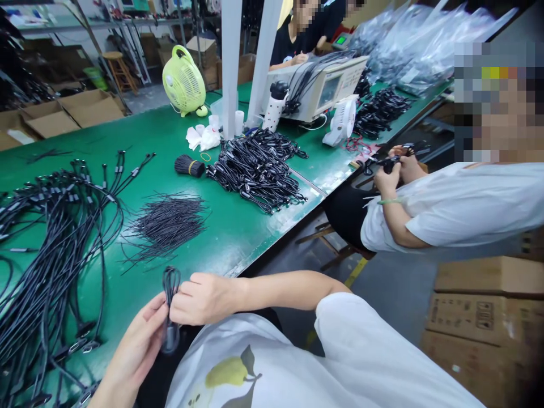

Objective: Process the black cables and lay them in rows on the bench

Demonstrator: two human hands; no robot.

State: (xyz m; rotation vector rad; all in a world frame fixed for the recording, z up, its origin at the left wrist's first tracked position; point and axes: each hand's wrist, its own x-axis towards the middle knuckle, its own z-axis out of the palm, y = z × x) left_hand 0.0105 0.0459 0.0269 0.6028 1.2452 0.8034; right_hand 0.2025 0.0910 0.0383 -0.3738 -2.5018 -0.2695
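A coiled black cable [170,294] stands upright between my two hands at the near edge of the green table [238,226]. My right hand [203,298] pinches the coil near its upper loop. My left hand [142,340] cups the lower part of the coil, fingers curled round it. Just beyond my hands lies a loose pile of thin black twist ties [168,222]. A long spread of uncoiled black cables [51,249] with plugs covers the table to my left.
A heap of bundled cables [258,170] lies mid-table, with a tied bunch of ties [190,166] beside it. A green fan [183,82], a test instrument [323,88] and cups stand further back. A co-worker in white [459,204] sits to my right handling a cable. Cardboard boxes [484,317] stack on the floor.
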